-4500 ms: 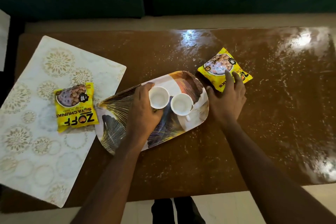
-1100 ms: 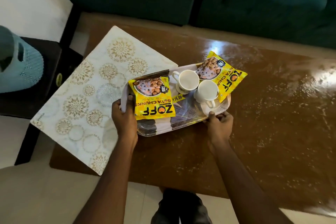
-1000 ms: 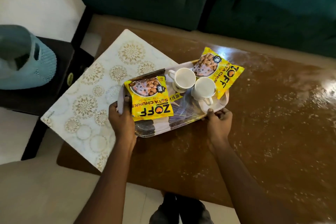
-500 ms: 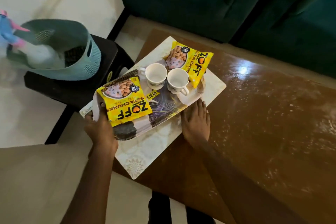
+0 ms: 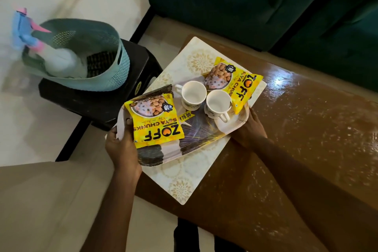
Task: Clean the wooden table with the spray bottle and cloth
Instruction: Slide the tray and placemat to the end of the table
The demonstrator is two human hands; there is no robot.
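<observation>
Clearing the table comes first; no spraying or wiping has begun.
Spray bottle (image 5: 59, 63) stands untouched in the basket (image 5: 122, 63) on the stool (image 5: 92, 104), far left; no cloth can be made out. Left hand (image 5: 120, 145) clamps the loaded tray's (image 5: 204, 135) left rim; right hand (image 5: 251, 127) reaches under its right end, fingers hidden, grip unclear. The speckled table (image 5: 306, 129) is not yet cleaned.

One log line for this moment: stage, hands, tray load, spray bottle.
stage: clearing table; left hand: grips tray end; right hand: at other end, grip hidden; load: two cups, two packets; spray bottle: in basket
</observation>
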